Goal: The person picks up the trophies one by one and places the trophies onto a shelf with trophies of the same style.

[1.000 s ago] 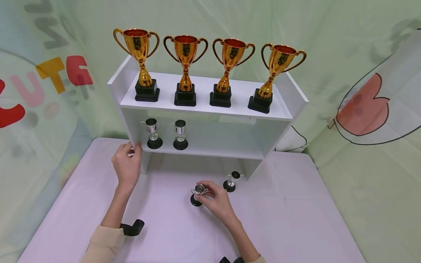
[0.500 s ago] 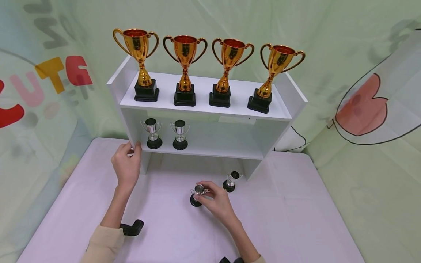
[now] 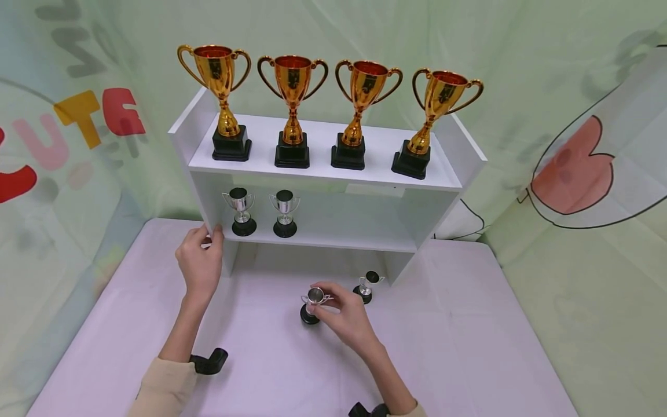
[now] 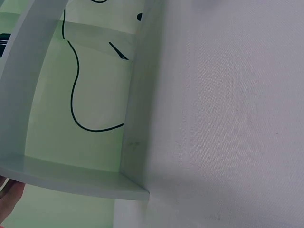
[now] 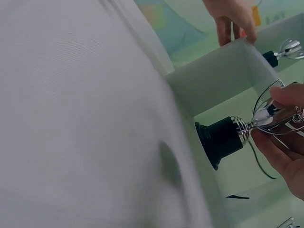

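Observation:
My right hand (image 3: 348, 319) pinches a small silver trophy cup (image 3: 310, 315) by its bowl, thumb on the near side. The trophy is upright over the table; in the right wrist view its black base (image 5: 221, 140) is apart from its shadow on the cloth. My left hand (image 3: 202, 263) holds the lower left side panel of the white shelf (image 3: 354, 223). Two silver trophies, a left one (image 3: 242, 219) and a right one (image 3: 285, 215), stand on the middle board. Another small silver trophy (image 3: 366, 291) stands on the table, partly behind the right hand.
Several gold trophies line the top board, among them the leftmost (image 3: 227, 124) and the rightmost (image 3: 419, 145). A white cloth covers the table (image 3: 458, 336). Behind the shelf hangs a printed curtain (image 3: 521, 58). A dark cable-like line (image 3: 476, 215) shows behind the shelf's right side.
My right hand has risen slightly with the silver trophy, and now covers part of the trophy behind it. The left hand has stayed on the shelf panel.

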`<state>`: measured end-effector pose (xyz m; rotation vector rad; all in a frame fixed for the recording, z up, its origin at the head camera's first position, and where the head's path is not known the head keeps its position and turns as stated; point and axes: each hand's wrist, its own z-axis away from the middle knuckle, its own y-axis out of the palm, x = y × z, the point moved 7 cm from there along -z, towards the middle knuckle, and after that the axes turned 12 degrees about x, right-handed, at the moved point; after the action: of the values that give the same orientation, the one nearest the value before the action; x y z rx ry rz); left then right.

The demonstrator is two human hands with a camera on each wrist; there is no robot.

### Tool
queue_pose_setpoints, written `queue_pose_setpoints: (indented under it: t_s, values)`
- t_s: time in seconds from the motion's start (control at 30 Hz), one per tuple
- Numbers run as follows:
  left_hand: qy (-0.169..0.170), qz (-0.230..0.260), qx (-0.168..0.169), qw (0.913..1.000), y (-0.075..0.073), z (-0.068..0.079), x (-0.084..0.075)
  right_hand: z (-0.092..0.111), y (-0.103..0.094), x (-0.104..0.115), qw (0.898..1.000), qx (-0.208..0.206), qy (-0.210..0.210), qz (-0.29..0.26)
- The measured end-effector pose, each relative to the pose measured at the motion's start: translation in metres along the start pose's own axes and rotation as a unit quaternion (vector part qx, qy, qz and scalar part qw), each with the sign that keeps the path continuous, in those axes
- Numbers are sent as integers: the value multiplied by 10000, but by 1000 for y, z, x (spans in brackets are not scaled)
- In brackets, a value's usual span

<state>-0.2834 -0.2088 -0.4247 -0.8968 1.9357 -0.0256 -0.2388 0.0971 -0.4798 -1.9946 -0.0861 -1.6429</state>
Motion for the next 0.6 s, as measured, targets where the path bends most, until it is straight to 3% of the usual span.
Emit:
queue_pose_setpoints:
  t_s: [0.6]
  values:
    - [-2,19,-12,10000,0,0,-1,-7,-33,67,9956,-56,-772,532]
